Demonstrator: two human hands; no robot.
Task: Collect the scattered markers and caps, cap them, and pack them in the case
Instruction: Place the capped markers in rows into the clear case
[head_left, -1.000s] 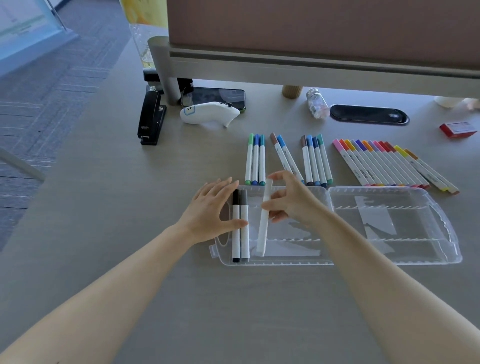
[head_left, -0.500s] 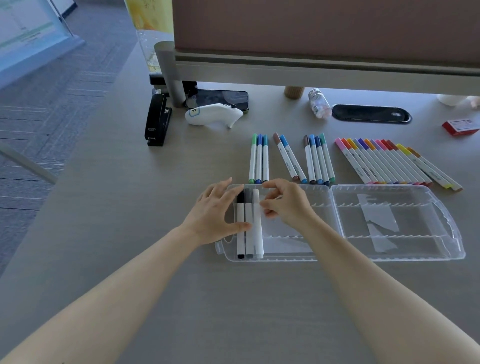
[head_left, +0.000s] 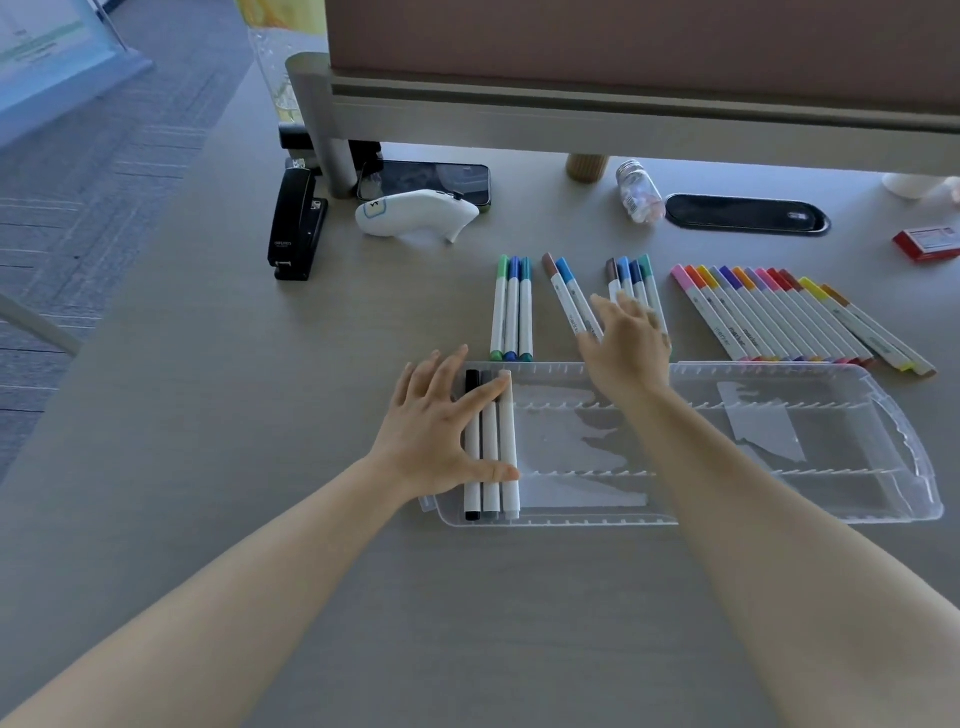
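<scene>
Progress early: three capped white-barrelled markers (head_left: 491, 447) lay at left end of clear plastic case (head_left: 779, 514) on grey desk (head_left: 208, 415). Left hand (head_left: 436, 431) rested spread on them, fingers (head_left: 485, 392) straight. Right hand (head_left: 626, 343) open, empty, over loose blue-brown markers (head_left: 571, 296). Remaining coloured markers (head_left: 769, 317), all apparently capped, unpacked beyond case.

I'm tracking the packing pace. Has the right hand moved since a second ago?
Yes. The right hand has left the clear case and reached away from the person, toward the blue and green markers beyond its far rim.
</scene>
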